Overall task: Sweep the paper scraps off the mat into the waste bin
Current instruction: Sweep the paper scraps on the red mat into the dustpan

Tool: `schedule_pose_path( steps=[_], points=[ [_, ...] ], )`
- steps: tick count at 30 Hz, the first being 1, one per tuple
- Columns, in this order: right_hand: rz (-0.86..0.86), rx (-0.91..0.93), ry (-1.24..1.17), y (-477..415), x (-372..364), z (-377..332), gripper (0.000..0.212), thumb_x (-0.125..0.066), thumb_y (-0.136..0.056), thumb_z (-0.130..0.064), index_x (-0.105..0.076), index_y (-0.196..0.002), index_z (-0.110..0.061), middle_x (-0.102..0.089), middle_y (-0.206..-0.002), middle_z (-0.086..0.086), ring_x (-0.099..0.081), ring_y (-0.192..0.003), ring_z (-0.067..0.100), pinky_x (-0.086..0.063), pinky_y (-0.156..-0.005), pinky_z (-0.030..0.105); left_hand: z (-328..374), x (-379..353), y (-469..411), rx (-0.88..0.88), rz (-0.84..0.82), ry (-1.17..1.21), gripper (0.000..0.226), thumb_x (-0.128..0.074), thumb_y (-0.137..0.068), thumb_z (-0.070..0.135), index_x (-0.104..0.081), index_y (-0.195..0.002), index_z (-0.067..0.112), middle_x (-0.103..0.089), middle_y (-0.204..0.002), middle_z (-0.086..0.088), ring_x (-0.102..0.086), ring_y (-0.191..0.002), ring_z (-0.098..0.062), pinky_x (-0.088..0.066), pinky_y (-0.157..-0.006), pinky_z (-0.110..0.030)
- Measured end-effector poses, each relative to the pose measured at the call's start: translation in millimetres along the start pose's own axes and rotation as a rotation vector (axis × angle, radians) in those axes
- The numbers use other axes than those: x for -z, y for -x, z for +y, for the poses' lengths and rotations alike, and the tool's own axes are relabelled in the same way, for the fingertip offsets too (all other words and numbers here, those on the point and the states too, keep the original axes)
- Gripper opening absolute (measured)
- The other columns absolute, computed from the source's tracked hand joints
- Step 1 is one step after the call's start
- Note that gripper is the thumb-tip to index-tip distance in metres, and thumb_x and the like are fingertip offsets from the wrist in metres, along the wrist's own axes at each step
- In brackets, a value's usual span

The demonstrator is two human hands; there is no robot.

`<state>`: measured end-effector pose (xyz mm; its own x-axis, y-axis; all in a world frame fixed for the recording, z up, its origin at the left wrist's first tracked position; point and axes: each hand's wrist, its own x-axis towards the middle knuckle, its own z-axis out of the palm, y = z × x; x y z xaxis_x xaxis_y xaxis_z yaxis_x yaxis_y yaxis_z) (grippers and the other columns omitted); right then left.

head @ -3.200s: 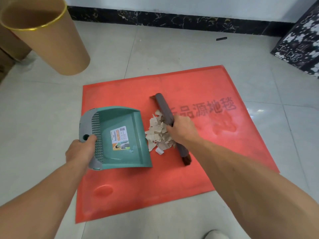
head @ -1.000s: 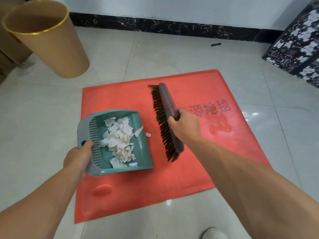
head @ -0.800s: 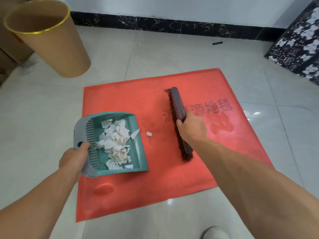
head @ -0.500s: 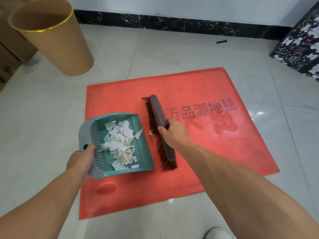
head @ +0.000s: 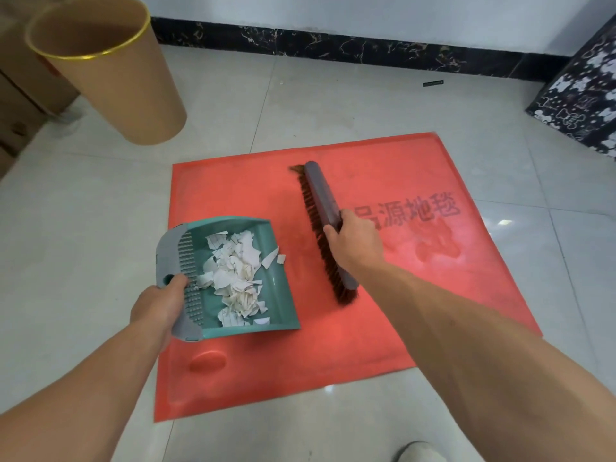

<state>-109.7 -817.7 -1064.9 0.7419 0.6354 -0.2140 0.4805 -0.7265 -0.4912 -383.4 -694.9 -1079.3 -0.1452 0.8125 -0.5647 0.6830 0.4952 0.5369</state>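
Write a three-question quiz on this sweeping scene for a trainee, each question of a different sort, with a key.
1. True or false: the dustpan held by the left hand is empty.
2. What does the right hand grip? A. the brush B. a mop C. a sponge
3. Fill in: the waste bin stands off the mat, on the ___.

Key: 1. False, paper scraps lie in it. 2. A. 3. floor.
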Motion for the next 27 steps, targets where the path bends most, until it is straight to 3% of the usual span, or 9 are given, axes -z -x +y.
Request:
schedule_pose_path(
  steps=[3, 9, 15, 22, 27],
  points=[
    [-0.083, -0.003, 0.002, 5, -14, -5, 0.033, -0.056, -0.094, -0.037, -0.056, -0.107, -0.007, -0.064, -0.107, 0.023, -0.060, -0.102, 0.042, -0.045, -0.077, 0.040, 1, -1, 1, 0.000, 0.011, -0.012, 0.031, -0.055, -0.085, 0.040, -0.056, -0.080, 0.010, -0.064, -0.083, -0.011, -0.062, -0.077, -0.032, -0.049, -0.069, -0.037],
    [-0.232, 0.048, -0.198, 10, -37, -33, 0.028, -0.057, -0.090, -0.037, -0.061, -0.097, -0.009, -0.066, -0.094, 0.014, -0.061, -0.092, 0.036, -0.040, -0.068, 0.033, 1, -2, 1, 0.004, 0.017, -0.025, 0.031, -0.056, -0.085, 0.041, -0.056, -0.082, 0.011, -0.064, -0.082, -0.011, -0.062, -0.078, -0.031, -0.051, -0.072, -0.039],
    [-0.052, 0.081, -0.221, 7, -16, -27, 0.028, -0.055, -0.088, -0.039, -0.055, -0.082, -0.012, -0.059, -0.074, 0.008, -0.054, -0.074, 0.032, -0.031, -0.060, 0.033, 5, 0, 0, 0.002, 0.012, -0.030, 0.039, -0.056, -0.085, 0.041, -0.060, -0.097, 0.004, -0.064, -0.083, -0.011, -0.062, -0.078, -0.031, -0.047, -0.065, -0.035],
    [-0.035, -0.009, -0.052, 6, -15, -5, 0.027, -0.053, -0.093, -0.040, -0.051, -0.093, -0.012, -0.064, -0.094, 0.018, -0.061, -0.090, 0.039, -0.038, -0.066, 0.036, 2, 0, 1, 0.017, 0.011, -0.029, 0.044, -0.056, -0.084, 0.042, -0.060, -0.102, 0.003, -0.066, -0.088, -0.013, -0.063, -0.080, -0.033, -0.051, -0.070, -0.039],
    [-0.172, 0.029, -0.185, 10, -29, -17, 0.024, -0.057, -0.091, -0.038, -0.055, -0.088, -0.014, -0.065, -0.089, 0.012, -0.061, -0.088, 0.034, -0.035, -0.066, 0.030, 3, -1, 3, 0.018, 0.012, -0.030, 0.044, -0.057, -0.082, 0.044, -0.060, -0.099, 0.004, -0.067, -0.091, -0.015, -0.064, -0.084, -0.035, -0.054, -0.078, -0.044]
  ],
)
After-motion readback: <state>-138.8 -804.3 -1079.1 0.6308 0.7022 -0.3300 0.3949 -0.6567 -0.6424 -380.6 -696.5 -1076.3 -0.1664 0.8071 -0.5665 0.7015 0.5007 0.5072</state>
